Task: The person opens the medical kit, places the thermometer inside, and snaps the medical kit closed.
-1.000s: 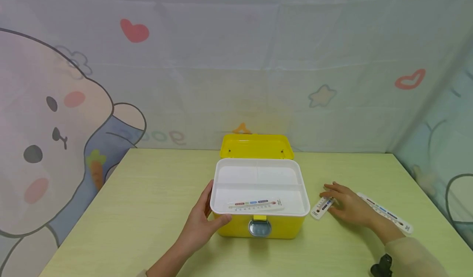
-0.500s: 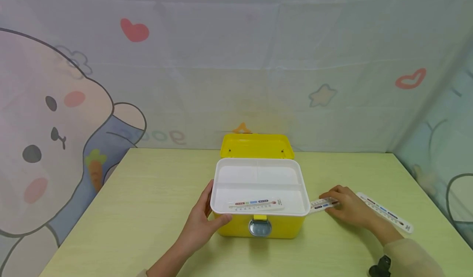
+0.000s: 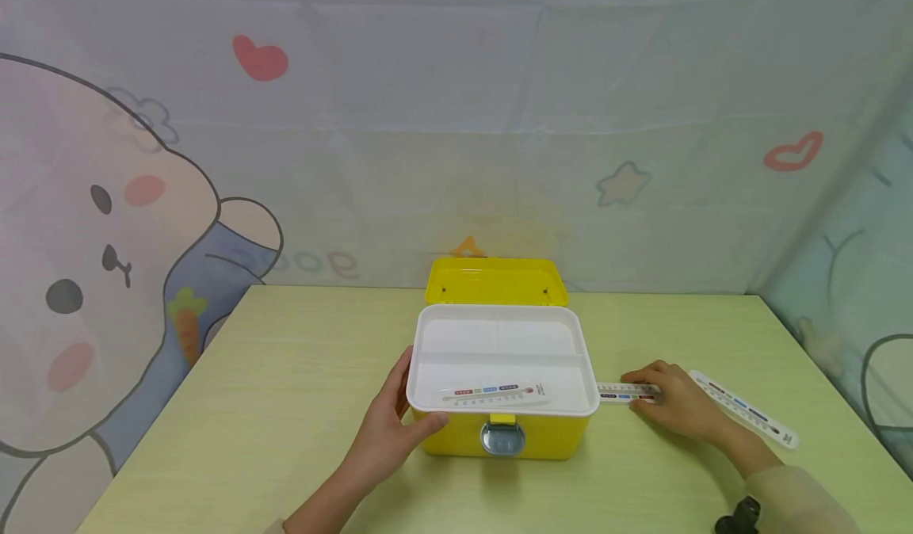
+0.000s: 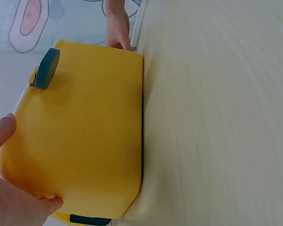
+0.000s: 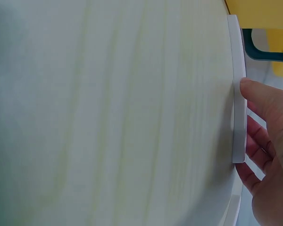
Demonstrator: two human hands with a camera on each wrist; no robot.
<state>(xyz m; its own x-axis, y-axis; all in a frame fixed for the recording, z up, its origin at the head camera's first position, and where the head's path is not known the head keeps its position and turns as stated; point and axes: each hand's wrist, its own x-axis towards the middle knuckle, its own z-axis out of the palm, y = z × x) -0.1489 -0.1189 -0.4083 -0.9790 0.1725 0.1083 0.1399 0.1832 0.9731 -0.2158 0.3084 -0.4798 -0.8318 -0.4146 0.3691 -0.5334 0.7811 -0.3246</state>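
My left hand (image 3: 388, 431) grips the left front corner of a yellow storage box (image 3: 552, 439), its thumb on the front face. The box's white tray (image 3: 464, 333) sits on top, with a thermometer (image 3: 492, 396) lying in its front compartment. To the right of the box, my right hand (image 3: 674, 403) pinches a second white thermometer (image 3: 620, 393) by its long edges. This thermometer lies flat at the table, its left end right beside the box. In the right wrist view, the thumb (image 5: 262, 96) presses its near edge, and the other fingers are partly hidden behind it.
A third thermometer (image 3: 745, 410) lies slanted on the table behind the right hand. The box's yellow lid (image 3: 497, 282) is tipped back towards the printed cloth. A round latch (image 3: 502, 439) hangs at the box front, and a dark green handle (image 5: 269, 55) shows behind it.
The right hand has turned the second thermometer from slanted to nearly parallel with the box front, its left end swinging up to the box. The left hand and box stay put.
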